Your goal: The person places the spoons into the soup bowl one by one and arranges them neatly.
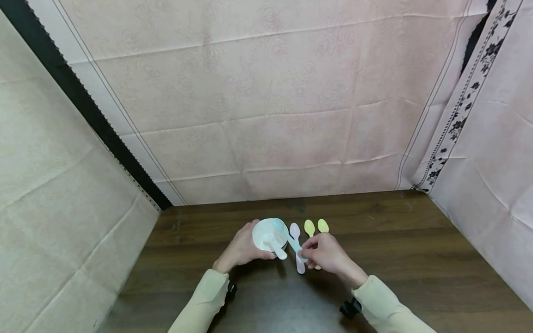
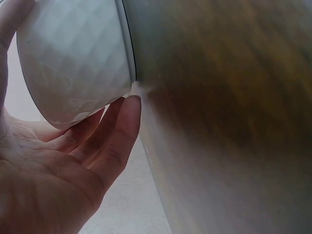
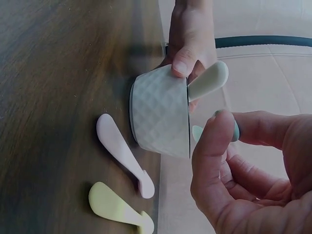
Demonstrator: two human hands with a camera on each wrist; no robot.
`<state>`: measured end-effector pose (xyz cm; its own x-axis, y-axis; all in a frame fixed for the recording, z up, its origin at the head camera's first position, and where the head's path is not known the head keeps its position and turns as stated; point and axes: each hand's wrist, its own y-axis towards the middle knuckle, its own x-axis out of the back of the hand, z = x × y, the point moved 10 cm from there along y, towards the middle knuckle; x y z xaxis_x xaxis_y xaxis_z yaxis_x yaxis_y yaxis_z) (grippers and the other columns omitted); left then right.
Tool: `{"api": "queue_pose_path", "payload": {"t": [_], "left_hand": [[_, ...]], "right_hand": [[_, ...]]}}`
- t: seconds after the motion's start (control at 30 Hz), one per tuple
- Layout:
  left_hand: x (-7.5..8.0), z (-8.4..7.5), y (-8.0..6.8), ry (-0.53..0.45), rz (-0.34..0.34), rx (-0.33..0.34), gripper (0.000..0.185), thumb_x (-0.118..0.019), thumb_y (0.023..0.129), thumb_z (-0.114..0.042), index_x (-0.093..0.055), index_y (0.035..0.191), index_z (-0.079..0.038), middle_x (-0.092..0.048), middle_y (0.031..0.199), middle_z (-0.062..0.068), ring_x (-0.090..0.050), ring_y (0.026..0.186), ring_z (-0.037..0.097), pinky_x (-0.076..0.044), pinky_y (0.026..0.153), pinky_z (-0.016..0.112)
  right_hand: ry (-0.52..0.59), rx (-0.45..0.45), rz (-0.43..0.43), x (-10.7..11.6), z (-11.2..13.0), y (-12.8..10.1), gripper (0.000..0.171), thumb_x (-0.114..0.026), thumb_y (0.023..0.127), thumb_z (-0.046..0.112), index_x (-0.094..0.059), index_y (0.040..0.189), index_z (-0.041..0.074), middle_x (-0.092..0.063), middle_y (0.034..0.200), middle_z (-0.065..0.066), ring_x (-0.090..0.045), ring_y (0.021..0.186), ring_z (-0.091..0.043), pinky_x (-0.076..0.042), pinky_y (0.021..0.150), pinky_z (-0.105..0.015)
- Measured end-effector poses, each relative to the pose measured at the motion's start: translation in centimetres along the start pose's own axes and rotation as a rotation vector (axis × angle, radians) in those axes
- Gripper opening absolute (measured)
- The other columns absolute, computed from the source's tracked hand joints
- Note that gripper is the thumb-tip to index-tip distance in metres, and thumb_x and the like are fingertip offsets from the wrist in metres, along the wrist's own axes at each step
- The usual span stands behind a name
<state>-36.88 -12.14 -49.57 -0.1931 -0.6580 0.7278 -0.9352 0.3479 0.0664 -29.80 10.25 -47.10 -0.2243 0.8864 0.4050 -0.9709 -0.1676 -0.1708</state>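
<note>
My left hand [image 1: 243, 245] grips a small white bowl [image 3: 158, 112] with a diamond-patterned wall, thumb on the near side and fingers round the far side. A whitish spoon [image 1: 280, 252] stands in the bowl, its rounded handle leaning out over the rim toward me. Between thumb and fingertips, my right hand [image 1: 329, 254] pinches a light blue spoon [image 1: 290, 239] by its handle; the spoon's head is over the bowl's opening. Just right of the bowl a pale pink spoon [image 3: 122, 151] lies on the table, partly crossed by the blue spoon in the head view.
Two yellow spoons [image 1: 309, 226] lie beyond the right hand, their handles partly hidden by it. The dark wooden table [image 1: 200, 231] meets a pale patterned cloth [image 1: 291, 138] at the back, with cloth walls at both sides.
</note>
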Motion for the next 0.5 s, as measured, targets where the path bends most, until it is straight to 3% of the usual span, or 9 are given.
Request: {"api": "queue_pose_path", "payload": {"t": [0.5], "left_hand": [[0.1, -0.2, 0.0, -0.013, -0.003, -0.03, 0.101, -0.103, 0.069, -0.045, -0.053, 0.15, -0.011, -0.066, 0.137, 0.01, -0.063, 0.117, 0.025, -0.057, 0.099, 0.051]], "right_hand": [[0.027, 0.017, -0.01, -1.1, 0.6, 0.9, 0.007, -0.077, 0.096, 0.002, -0.081, 0.096, -0.005, -0.073, 0.081, -0.01, -0.066, 0.059, -0.009, -0.061, 0.06, -0.026]]}}
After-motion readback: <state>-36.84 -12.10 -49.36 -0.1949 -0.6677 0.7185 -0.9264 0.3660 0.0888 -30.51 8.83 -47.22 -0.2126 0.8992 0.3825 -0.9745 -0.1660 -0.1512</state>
